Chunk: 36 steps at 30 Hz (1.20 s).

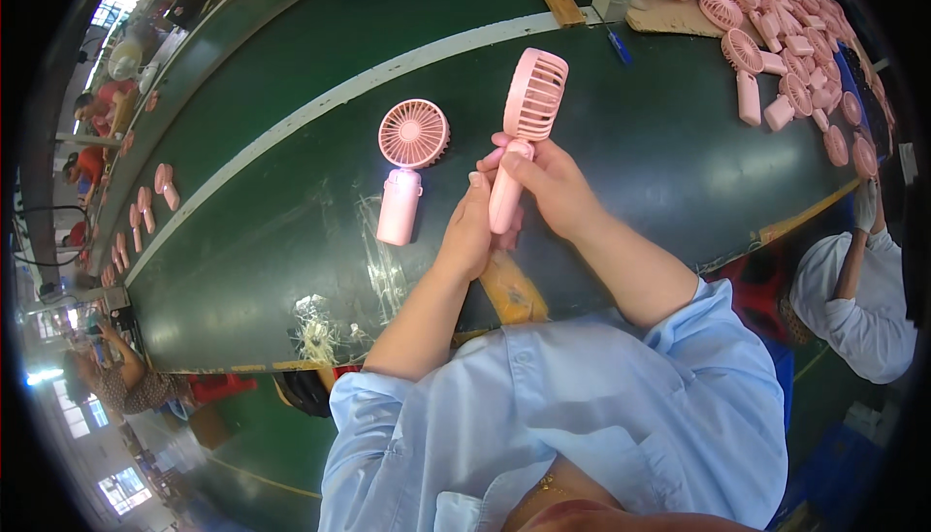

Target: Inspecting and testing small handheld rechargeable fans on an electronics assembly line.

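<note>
The held pink handheld fan [524,134] is raised just above the dark green table [679,163], over its near-edge half. Its long axis runs from the handle, low and toward the person, up to the round grille head, which points toward the far edge and tilts slightly right. The head shows its slotted back.

The right hand [548,188] is closed around the upper handle, just below the head, thumb laid across the front of the handle. The left hand [470,226] is cupped against the lower handle from the left, fingers curled in and touching it; how firmly it grips cannot be told. Both hands meet on the handle; the right hand is the nearer to the fan head, the left hand the nearer to the handle's base.

A second pink handheld fan [407,168] lies flat on the table just to the left of the left hand, apart from it. Its grille faces up, its head toward the far edge and its handle toward the near edge, roughly parallel to the held fan.

A pile of pink fan parts [790,57] occupies the far right corner, well apart from both hands. A white stripe [320,105] crosses the table beyond both fans.
</note>
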{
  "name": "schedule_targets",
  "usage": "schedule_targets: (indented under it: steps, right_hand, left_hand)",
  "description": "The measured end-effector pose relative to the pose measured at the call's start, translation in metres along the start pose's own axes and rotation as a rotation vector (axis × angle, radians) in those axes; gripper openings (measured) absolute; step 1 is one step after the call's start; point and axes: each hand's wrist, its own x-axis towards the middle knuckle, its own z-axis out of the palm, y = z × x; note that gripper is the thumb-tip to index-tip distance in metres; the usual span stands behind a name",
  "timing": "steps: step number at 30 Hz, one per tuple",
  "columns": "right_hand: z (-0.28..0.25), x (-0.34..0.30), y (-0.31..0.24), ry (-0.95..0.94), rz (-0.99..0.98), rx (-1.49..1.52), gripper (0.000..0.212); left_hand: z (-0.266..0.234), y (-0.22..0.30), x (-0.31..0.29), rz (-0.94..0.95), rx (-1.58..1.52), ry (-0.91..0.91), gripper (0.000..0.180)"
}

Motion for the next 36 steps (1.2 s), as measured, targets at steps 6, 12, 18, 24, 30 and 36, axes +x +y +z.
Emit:
schedule_targets:
  steps: [6,12,18,24,30,36]
  right_hand:
    - [0.001,0.000,-0.004,-0.032,0.100,-0.113,0.041]
    - [0.004,0.001,0.002,0.010,0.110,-0.145,0.039]
    - [0.006,-0.002,0.011,-0.070,-0.068,-0.188,0.036]
    - [0.009,-0.003,0.006,-0.084,-0.037,-0.202,0.038]
    - [0.010,-0.002,0.003,-0.047,0.091,-0.170,0.040]
    - [0.009,-0.003,0.004,-0.045,0.090,-0.150,0.040]
  left_hand:
    - [-0.007,-0.008,-0.003,0.044,-0.152,-0.117,0.047]
    - [-0.008,-0.011,-0.009,0.126,-0.122,-0.097,0.054]
    - [-0.013,-0.012,-0.011,0.167,-0.014,-0.074,0.055]
    - [-0.010,-0.013,-0.010,0.212,-0.053,-0.063,0.051]
    - [-0.009,-0.013,-0.012,0.152,-0.111,-0.070,0.057]
    - [-0.008,-0.013,-0.012,0.211,0.035,-0.113,0.051]
